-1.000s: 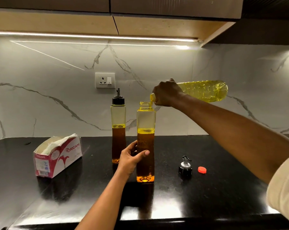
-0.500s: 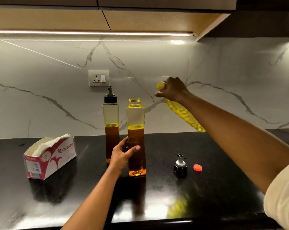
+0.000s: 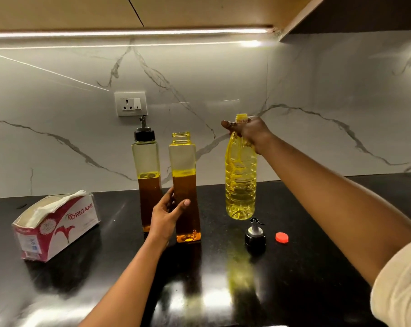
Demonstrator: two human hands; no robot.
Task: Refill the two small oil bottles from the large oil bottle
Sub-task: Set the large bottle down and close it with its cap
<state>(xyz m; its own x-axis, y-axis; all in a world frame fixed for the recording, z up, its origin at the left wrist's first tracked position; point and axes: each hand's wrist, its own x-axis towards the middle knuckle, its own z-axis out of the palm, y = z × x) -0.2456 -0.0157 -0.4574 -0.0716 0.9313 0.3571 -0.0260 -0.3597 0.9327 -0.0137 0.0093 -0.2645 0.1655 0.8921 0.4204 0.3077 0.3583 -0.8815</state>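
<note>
- Holding the large oil bottle [image 3: 241, 182] by its neck, my right hand [image 3: 247, 132] has its fingers curled just under the open mouth. The bottle now hangs upright, where a second ago it lay level over the small bottle and half a second ago still slanted.
- Its base is just behind the black pourer cap [image 3: 255, 234]; whether it touches the black countertop [image 3: 294, 279] I can't quite tell.
- My left hand [image 3: 166, 215] still grips the uncapped small oil bottle [image 3: 184, 185] low on its body, thumb across the front. The bottle stands upright, a bit over half full.
- The capped small oil bottle [image 3: 146, 175] stands just beside it to the left, unmoved.
- The red cap [image 3: 282, 237] lies beside the pourer cap, and the tissue box [image 3: 56, 227] stays far left.
</note>
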